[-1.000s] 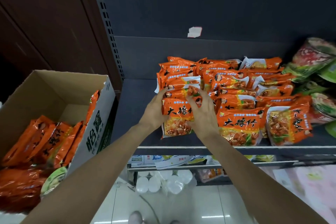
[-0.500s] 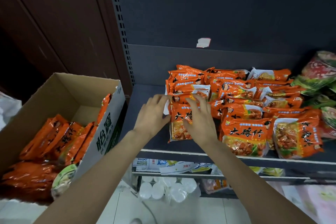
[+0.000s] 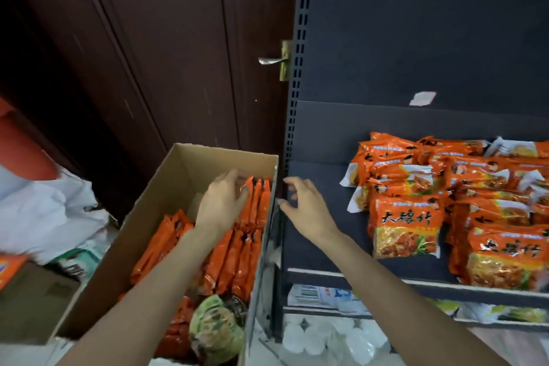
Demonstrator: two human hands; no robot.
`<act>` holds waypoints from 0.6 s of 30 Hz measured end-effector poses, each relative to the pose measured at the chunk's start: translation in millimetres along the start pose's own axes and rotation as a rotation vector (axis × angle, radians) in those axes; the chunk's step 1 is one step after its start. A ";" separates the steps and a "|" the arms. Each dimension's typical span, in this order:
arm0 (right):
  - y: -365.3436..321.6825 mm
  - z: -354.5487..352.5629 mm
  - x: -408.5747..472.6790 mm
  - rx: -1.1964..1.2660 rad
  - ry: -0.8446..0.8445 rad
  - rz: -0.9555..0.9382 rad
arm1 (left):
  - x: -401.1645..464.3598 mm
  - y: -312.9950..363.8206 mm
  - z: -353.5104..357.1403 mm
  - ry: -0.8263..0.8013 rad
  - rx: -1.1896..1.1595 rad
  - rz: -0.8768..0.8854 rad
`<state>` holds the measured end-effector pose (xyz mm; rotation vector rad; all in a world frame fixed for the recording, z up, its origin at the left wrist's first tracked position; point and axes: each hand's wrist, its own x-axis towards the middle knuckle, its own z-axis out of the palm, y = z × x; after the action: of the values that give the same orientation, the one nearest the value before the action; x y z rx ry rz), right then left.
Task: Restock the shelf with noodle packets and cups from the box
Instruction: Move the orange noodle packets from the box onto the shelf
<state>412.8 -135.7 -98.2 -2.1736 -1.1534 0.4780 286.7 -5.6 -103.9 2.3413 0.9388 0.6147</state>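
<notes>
An open cardboard box (image 3: 142,214) stands left of the shelf and holds rows of orange noodle packets (image 3: 234,258) set on edge, plus a green noodle cup (image 3: 218,333) at its near end. My left hand (image 3: 221,202) reaches into the box, its fingers touching the tops of the upright packets at the far right corner. My right hand (image 3: 306,208) hovers with fingers spread and loosely bent over the shelf's left edge, holding nothing. The dark shelf (image 3: 320,175) carries stacked orange noodle packets (image 3: 405,226) on its right part.
A dark wooden door with a metal handle (image 3: 271,60) stands behind the box. White bags (image 3: 50,217) lie on the floor at left. The perforated shelf upright (image 3: 297,83) rises between box and shelf. Lower shelves hold packets, with white cups (image 3: 326,339) below them.
Both hands left the packet they had set on the shelf and swung left. The left hand went down into the box; the right hand trails over the shelf's left edge. My view turned left.
</notes>
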 end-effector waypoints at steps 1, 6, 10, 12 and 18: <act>-3.6 9.0 5.8 0.014 -0.013 0.040 | 7.4 -12.2 -0.7 -0.036 -0.022 -0.033; -13.3 43.3 28.3 0.117 -0.053 0.210 | 37.1 -57.2 17.8 -0.315 -0.043 -0.160; -13.3 53.2 37.6 0.153 -0.036 0.218 | 50.3 -80.2 43.4 -0.491 -0.036 -0.242; -10.0 55.9 41.2 0.166 -0.033 0.217 | 54.4 -86.0 54.0 -0.546 -0.050 -0.273; -0.4 57.9 49.5 0.215 -0.059 0.235 | 54.8 -92.6 76.4 -0.596 -0.099 -0.322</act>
<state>406.7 -73.6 -142.1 -2.1256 -0.8360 0.7371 322.4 67.4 -207.9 2.0347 0.9348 -0.1606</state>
